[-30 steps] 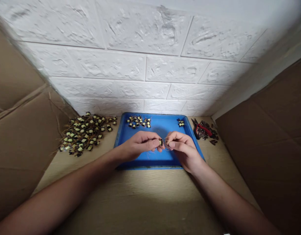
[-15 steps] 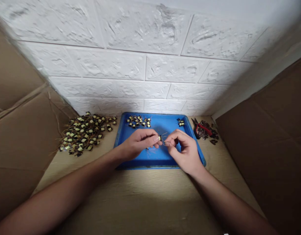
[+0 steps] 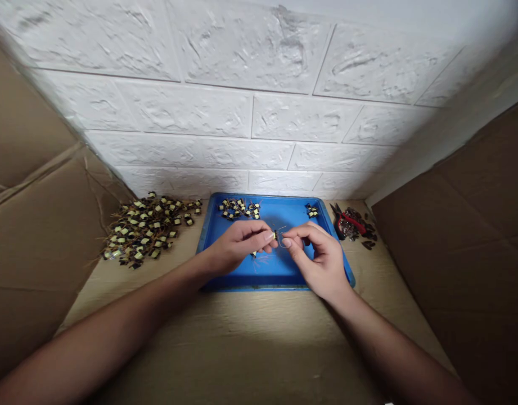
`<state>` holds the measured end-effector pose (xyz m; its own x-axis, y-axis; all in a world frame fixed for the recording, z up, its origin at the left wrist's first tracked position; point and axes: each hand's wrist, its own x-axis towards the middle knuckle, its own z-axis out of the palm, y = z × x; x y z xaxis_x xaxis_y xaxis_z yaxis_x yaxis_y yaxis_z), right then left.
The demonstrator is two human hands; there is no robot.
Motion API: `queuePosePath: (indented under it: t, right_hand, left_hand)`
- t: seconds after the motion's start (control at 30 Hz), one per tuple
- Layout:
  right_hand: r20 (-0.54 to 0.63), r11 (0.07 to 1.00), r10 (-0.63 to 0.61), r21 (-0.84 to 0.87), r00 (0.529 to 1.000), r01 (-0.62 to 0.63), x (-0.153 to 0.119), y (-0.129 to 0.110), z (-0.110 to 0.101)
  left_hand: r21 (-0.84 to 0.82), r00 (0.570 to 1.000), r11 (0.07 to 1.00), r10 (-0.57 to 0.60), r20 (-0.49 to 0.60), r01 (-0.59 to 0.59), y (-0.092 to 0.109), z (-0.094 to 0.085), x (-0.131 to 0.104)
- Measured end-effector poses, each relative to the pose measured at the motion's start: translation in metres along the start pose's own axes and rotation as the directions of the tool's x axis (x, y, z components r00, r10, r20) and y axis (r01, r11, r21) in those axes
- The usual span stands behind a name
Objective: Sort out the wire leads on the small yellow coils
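Above the blue tray (image 3: 279, 279), my left hand (image 3: 248, 242) pinches a small yellow-and-black wire-wound transformer (image 3: 275, 235) between thumb and fingers. Thin wire leads (image 3: 283, 229) stick out of its right side. My right hand (image 3: 315, 253) is closed at thumb and forefinger around the end of one lead, just right of the part. Below my left fingertips, another such transformer (image 3: 254, 255) lies in the tray with its leads spread to the right, partly hidden by the hand.
Several transformers (image 3: 239, 209) sit in the tray's back left, and a few (image 3: 311, 211) at its back right. A large heap of them (image 3: 147, 228) lies left of the tray. Red-handled cutters (image 3: 352, 222) rest on dark scraps (image 3: 368, 236) to the right. Cardboard walls (image 3: 461, 236) flank the table.
My right thumb and forefinger have shifted slightly upward along the leads, and the lead in them is bent differently. My left hand keeps its hold, nearly still.
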<state>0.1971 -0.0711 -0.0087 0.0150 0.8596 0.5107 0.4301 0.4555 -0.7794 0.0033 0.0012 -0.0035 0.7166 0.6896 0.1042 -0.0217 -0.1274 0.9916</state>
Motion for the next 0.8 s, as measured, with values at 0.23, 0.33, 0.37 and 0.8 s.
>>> queuePosePath:
  t: [0.23,0.33,0.37,0.8]
  right_hand:
    - [0.153,0.912,-0.258,-0.287,0.954,0.293,0.002,0.006,-0.015]
    - [0.179,0.899,-0.265,-0.309,0.948,0.31,0.004,0.005,-0.016]
    - [0.183,0.9,-0.262,-0.307,0.948,0.308,0.004,0.005,-0.016]
    - [0.115,0.934,-0.216,-0.267,0.97,0.239,0.002,0.0,-0.013]
  left_hand:
    - [0.104,0.998,0.995,0.001,-0.059,0.005,-0.003,-0.001,0.0]
    - [0.183,0.997,0.983,0.001,-0.071,0.013,-0.004,0.0,0.0]
    - [0.212,0.997,0.977,0.0,-0.075,0.016,-0.003,0.0,0.0]
    - [0.363,0.998,0.932,0.009,-0.057,0.012,0.0,0.002,-0.001]
